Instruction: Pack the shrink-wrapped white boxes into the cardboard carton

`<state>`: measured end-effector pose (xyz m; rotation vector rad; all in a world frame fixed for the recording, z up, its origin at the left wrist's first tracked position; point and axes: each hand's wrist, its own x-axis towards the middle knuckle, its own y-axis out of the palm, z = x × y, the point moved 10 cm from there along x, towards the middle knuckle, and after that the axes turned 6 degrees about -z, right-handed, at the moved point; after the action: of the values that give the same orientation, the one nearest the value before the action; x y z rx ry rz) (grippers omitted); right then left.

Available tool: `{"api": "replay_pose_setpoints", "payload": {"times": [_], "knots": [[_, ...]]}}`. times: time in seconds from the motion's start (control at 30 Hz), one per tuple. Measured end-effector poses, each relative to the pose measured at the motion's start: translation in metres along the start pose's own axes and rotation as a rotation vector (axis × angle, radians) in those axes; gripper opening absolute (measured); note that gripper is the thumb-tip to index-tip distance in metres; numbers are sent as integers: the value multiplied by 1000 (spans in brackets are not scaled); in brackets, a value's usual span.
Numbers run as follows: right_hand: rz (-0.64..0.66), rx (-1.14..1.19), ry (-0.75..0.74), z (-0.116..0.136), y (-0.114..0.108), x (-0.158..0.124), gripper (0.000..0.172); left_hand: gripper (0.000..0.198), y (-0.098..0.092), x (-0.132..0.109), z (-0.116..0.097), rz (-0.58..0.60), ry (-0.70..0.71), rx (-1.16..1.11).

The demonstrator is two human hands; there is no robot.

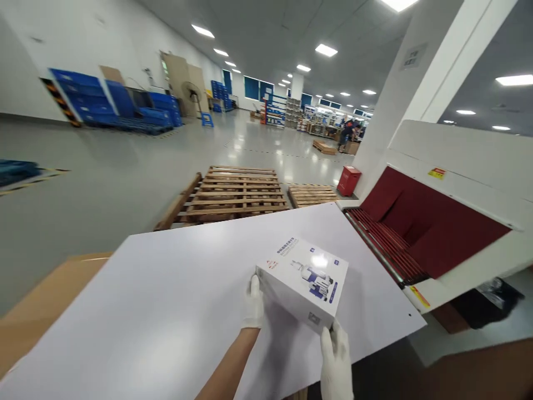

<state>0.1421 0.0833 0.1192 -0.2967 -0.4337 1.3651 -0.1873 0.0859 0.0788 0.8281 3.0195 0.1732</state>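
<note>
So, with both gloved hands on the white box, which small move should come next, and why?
Probably slide the white box right toward the tunnel opening. The left hand and right hand grip its near corners, it sits on the white table, and the red rollers start just beyond the table's right edge.

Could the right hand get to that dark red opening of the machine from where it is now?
Probably yes. The right hand holds the near corner of the white box, and the white tabletop between it and the red opening lies bare, with nothing blocking the rollers.
</note>
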Motion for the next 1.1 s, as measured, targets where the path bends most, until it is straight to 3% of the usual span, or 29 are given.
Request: {"api": "replay_pose_setpoints", "payload": {"times": [0.07, 0.1, 0.2, 0.3, 0.43, 0.5, 0.6, 0.77, 0.97, 1.1], "knots": [[31, 25, -27, 23, -9, -22, 66, 52, -33, 7, -40, -58, 48, -23], [52, 37, -52, 37, -14, -24, 66, 48, -40, 11, -61, -42, 93, -12], [103, 81, -71, 69, -23, -11, 64, 40, -35, 25, -100, 98, 185, 102], [81, 84, 1, 74, -25, 9, 75, 38, -32, 37, -103, 140, 182, 149], [74, 177, -62, 75, -15, 24, 98, 35, -33, 32, -108, 120, 212, 149], [143, 296, -87, 74, -4, 26, 93, 34, -29, 21, -120, 117, 277, 266], [157, 356, -98, 70, 3, 28, 87, 54, -23, 4, -136, 87, 365, 540], [129, 348, -117, 67, 1, 25, 84, 62, -25, 0, -138, 86, 311, 632], [117, 373, -122, 71, 1, 22, 83, 44, -23, 46, -110, 258, 37, 312], [105, 401, -88, 66, 1, 22, 85, 46, -23, 68, -83, 256, -87, 221]]}}
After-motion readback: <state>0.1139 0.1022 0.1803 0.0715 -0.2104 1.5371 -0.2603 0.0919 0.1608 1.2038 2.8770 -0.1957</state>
